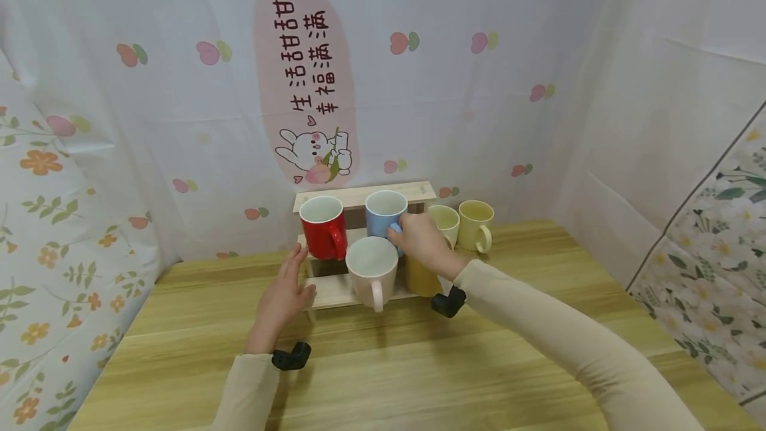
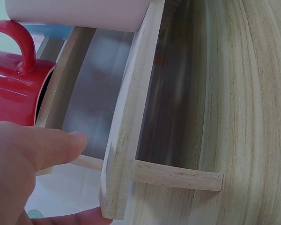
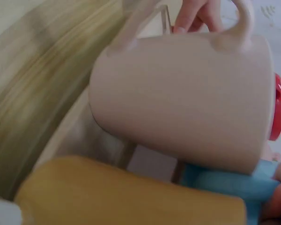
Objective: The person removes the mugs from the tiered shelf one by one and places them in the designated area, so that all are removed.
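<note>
A light blue mug (image 1: 380, 223) stands on the middle of a wooden stepped rack (image 1: 331, 293). My right hand (image 1: 426, 243) grips it by the handle, fingers curled round. In front, on the lower step, sit a pale pink mug (image 1: 361, 279) and a mustard yellow mug (image 1: 421, 279), the latter partly covered by my right wrist. A glossy red mug (image 1: 317, 238) stands at the left on the rack. My left hand (image 1: 284, 299) is beside the rack's left end, fingers extended; in the left wrist view a fingertip (image 2: 99, 216) lies at the shelf's end.
Right of the rack stand a cream mug (image 1: 445, 217), partly behind my right hand, and a light yellow mug (image 1: 473, 225). A patterned curtain (image 1: 467, 118) hangs close behind the wood-grain table (image 1: 383, 378), with more fabric at both sides.
</note>
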Action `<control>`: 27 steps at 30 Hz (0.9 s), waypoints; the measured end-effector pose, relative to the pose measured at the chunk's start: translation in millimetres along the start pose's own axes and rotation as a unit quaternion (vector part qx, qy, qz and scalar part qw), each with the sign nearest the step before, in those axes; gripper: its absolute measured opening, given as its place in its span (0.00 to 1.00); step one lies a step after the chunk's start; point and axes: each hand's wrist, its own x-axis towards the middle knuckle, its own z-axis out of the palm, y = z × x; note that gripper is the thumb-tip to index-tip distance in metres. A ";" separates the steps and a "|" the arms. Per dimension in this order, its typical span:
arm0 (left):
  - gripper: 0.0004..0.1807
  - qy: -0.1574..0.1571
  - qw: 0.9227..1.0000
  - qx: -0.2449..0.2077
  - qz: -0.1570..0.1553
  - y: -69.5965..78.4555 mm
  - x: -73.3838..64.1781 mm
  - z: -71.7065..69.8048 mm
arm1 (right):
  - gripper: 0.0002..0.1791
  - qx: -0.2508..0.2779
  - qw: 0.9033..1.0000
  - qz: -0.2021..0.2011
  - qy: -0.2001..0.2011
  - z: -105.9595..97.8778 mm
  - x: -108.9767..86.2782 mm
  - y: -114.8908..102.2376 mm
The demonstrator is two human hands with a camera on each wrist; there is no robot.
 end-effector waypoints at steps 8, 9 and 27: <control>0.41 0.001 1.000 -0.001 0.007 -0.1 -3.2 2.5 | 0.20 -0.006 0.998 0.007 0.063 15.7 -7.4 3.2; 0.41 0.001 1.000 -0.001 0.007 0.4 -3.6 2.6 | 0.20 -0.003 0.998 0.008 0.067 16.7 -8.1 3.7; 0.41 0.010 1.000 0.003 0.012 -0.4 -3.1 -2.2 | 0.17 0.029 0.991 -0.015 0.129 0.5 -2.1 0.9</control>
